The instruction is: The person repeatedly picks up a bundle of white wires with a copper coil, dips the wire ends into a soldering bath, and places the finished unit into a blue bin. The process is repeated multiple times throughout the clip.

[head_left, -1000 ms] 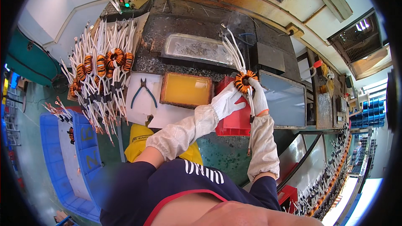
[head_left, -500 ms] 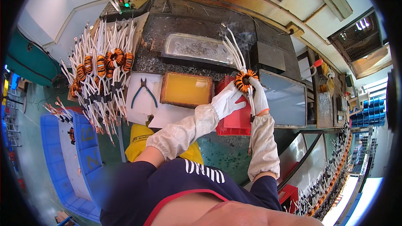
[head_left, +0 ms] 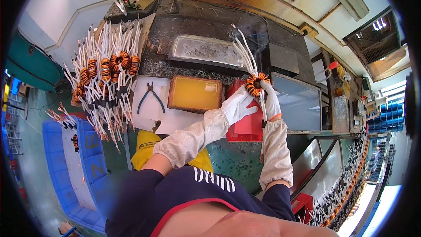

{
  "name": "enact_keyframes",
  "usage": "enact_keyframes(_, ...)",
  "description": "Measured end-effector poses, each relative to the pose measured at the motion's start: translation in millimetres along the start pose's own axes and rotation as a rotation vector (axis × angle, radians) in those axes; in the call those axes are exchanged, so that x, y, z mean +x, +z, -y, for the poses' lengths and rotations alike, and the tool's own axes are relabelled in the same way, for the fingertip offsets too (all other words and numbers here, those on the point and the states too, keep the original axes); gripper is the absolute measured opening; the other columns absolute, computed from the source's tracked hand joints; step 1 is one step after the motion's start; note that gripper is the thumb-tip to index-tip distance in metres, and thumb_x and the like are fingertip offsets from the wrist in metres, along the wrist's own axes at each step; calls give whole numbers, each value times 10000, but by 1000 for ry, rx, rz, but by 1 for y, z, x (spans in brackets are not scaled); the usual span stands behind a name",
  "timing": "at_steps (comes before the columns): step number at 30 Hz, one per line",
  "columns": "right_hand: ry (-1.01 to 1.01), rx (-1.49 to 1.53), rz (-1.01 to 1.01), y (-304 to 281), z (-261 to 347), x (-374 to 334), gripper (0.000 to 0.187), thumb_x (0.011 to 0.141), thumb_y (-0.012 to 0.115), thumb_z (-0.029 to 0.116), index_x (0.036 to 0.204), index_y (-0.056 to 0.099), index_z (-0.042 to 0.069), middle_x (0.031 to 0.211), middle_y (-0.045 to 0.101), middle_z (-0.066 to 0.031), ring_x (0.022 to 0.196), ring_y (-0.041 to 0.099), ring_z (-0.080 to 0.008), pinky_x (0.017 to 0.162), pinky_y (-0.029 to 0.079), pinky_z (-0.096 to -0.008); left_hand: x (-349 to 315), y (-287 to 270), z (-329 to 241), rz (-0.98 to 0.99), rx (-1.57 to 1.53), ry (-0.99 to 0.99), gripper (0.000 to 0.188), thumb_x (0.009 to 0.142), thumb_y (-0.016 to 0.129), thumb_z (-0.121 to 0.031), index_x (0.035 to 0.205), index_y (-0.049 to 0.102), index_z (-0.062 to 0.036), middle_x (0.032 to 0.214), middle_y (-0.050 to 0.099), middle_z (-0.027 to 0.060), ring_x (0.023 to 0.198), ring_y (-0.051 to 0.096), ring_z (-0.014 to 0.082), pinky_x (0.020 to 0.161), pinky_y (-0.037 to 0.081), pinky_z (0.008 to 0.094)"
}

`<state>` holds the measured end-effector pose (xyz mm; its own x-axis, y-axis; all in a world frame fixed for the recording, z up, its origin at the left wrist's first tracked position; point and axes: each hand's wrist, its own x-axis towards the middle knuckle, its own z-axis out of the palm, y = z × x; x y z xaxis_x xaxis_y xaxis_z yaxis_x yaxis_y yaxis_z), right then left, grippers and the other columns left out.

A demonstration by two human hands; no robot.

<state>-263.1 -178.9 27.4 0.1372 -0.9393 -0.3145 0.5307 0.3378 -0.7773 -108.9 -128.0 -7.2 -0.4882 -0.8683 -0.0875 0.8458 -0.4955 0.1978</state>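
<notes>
Both my hands wear white gloves and long white sleeve covers. My right hand point(head_left: 269, 98) grips an orange-and-black wound coil point(head_left: 255, 83) from the right; its long white leads point(head_left: 243, 50) fan upward over the dark bench. My left hand point(head_left: 237, 105) touches the same coil from below left, fingers spread along it. Both hands hover over a red tray point(head_left: 245, 125). To the left of it sits a shallow tray of yellow liquid point(head_left: 195, 94).
A pile of similar coils with white leads point(head_left: 105, 79) lies at the left on the bench. Blue-handled cutters point(head_left: 149, 96) rest on a white sheet. A metal solder bath point(head_left: 206, 50) is behind. A grey tray point(head_left: 298, 103) stands right, blue crates point(head_left: 83, 166) lower left.
</notes>
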Motion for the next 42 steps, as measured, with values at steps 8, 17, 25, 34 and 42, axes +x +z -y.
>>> enact_keyframes(8,-5,-48,-32,-1,0,-1,356,966,530,176,1230,512,-62,1143,609,-162,1033,629,-280,934,541,-404,-1,3,-1,-11,7,-5,460,1010,474,-285,1454,377,-210,1437,449,-20,1347,396,189,1063,335,530)
enact_keyframes(17,-22,-58,-46,-1,-3,-2,332,956,543,194,1202,542,-29,1097,625,-130,997,636,-241,890,555,-385,-1,4,-1,12,22,8,461,1010,467,-284,1455,378,-202,1439,449,-9,1343,402,195,1056,347,522)
enact_keyframes(25,-76,-87,-82,-6,-11,-3,324,941,573,225,1177,575,3,1069,635,-92,948,635,-197,852,541,-329,-3,9,-2,32,35,19,451,1010,462,-285,1446,396,-187,1436,459,0,1344,410,211,1059,358,522)
enact_keyframes(34,-68,-147,-100,9,-5,-17,361,931,574,280,1196,577,36,1044,646,-78,905,646,-190,661,593,-329,-2,10,-2,26,26,11,452,1004,471,-279,1441,409,-180,1445,452,8,1333,420,222,1065,359,526)
enact_keyframes(42,-83,-151,-68,6,-8,-16,377,924,559,306,1198,575,47,1031,645,-77,861,654,-188,484,610,-376,-2,10,-1,18,18,14,454,1003,469,-270,1443,405,-181,1446,453,13,1331,423,227,1063,359,530)
